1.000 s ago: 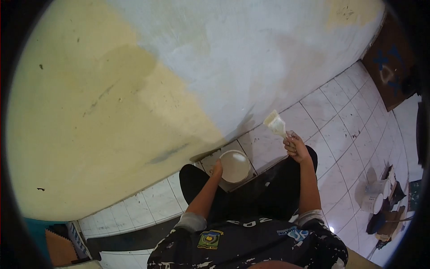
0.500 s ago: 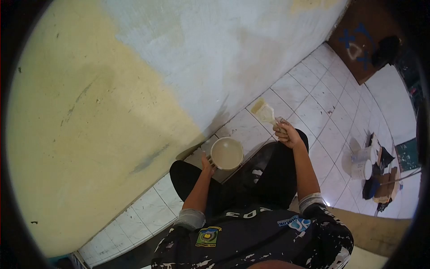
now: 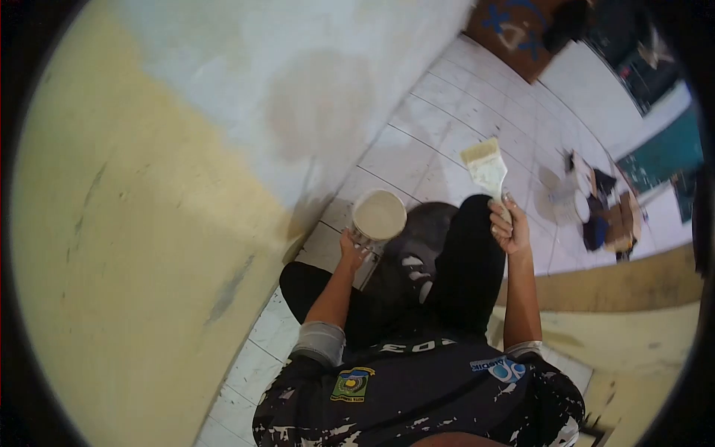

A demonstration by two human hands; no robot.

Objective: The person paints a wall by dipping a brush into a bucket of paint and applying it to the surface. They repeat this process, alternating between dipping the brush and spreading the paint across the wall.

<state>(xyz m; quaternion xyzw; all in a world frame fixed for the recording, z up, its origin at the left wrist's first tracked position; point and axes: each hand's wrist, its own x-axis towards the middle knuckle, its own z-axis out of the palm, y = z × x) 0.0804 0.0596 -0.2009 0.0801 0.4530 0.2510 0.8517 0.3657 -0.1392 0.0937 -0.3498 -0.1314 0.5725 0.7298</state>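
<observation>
My right hand [image 3: 510, 226] is closed round the handle of a wide paint brush [image 3: 487, 168], whose pale bristles point up and away from me. At the lower left side of a round white container [image 3: 379, 214], my left hand [image 3: 355, 248] has its fingers curled against the wall and underside. Pale, beige liquid shows inside the container. It is held over the floor between my knees and the wall.
A wall [image 3: 149, 223], yellow and pale blue, rises at the left. White floor tiles [image 3: 439, 112] run beside it. White buckets [image 3: 572, 205] and cardboard [image 3: 620, 223] lie at the right. A brown board [image 3: 510, 33] with blue marks stands at the upper right.
My view has turned to the right. The brush has moved right and is more upright in my right hand. The container has risen slightly in view with my left hand.
</observation>
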